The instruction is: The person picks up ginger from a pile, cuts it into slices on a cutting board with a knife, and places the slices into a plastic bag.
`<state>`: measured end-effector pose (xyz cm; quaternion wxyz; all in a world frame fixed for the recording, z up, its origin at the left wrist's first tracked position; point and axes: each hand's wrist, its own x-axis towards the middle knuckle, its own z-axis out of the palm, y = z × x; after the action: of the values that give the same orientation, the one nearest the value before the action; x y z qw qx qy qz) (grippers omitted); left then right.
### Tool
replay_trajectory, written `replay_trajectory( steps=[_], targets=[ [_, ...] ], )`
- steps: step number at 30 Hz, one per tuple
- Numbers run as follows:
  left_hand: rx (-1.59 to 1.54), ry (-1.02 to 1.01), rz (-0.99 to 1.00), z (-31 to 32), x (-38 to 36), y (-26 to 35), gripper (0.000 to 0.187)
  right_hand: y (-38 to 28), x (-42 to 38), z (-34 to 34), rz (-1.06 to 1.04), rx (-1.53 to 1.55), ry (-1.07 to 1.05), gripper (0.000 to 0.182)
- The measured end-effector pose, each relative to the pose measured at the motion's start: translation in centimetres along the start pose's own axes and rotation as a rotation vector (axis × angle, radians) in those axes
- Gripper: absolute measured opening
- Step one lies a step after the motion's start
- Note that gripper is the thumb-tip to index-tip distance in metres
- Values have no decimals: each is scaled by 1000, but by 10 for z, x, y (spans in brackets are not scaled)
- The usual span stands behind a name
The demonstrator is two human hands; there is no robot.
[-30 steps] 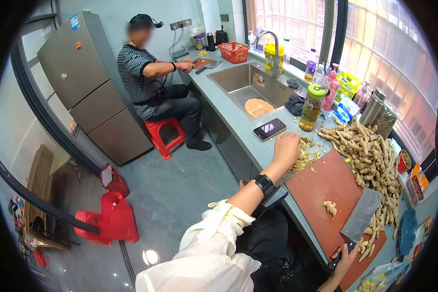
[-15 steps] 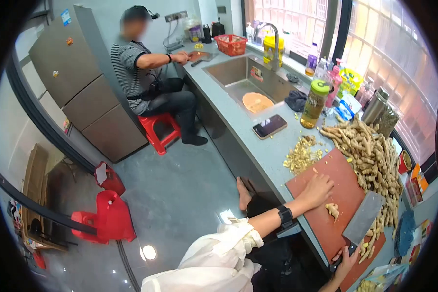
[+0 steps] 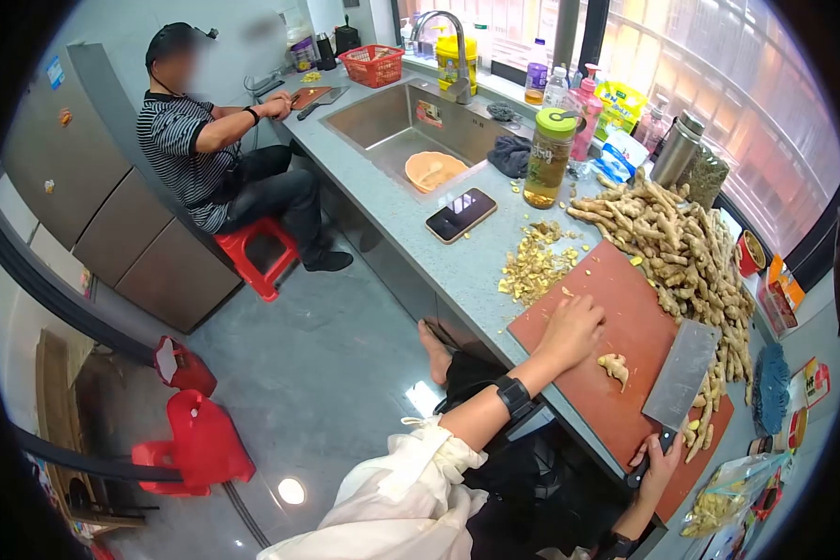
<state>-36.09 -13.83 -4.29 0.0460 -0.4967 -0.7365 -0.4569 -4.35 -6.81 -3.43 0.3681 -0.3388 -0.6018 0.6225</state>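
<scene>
My left hand (image 3: 574,331) rests on the red-brown cutting board (image 3: 569,392), fingers loosely spread and slightly bent, with nothing visible in them. Just to its right lies a piece of ginger (image 3: 614,370), untouched. My right hand (image 3: 658,464) grips the black handle of a cleaver (image 3: 681,373). Its broad blade lies over the board's right side, beside the big pile of ginger (image 3: 677,247). Several thinner ginger pieces (image 3: 703,429) lie near the blade's lower end. A heap of ginger peelings and bits (image 3: 537,261) sits past the board's far left edge.
A phone (image 3: 461,215) and a green-lidded bottle (image 3: 549,159) stand on the counter before the sink (image 3: 383,131), which holds an orange bowl (image 3: 436,170). A seated person (image 3: 196,140) works at another board. Behind the pile is a steel flask (image 3: 678,149).
The whole view has shifted, so the counter sits further left. My left hand has moved slightly left from the ginger piece. The cleaver stays in my right hand.
</scene>
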Motion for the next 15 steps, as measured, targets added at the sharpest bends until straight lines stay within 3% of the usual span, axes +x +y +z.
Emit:
replay_trajectory(
  steps=[15],
  targets=[
    [-38,53,16,10,-1,-5,10,8,5,-12,11,-57,24,68]
  ],
)
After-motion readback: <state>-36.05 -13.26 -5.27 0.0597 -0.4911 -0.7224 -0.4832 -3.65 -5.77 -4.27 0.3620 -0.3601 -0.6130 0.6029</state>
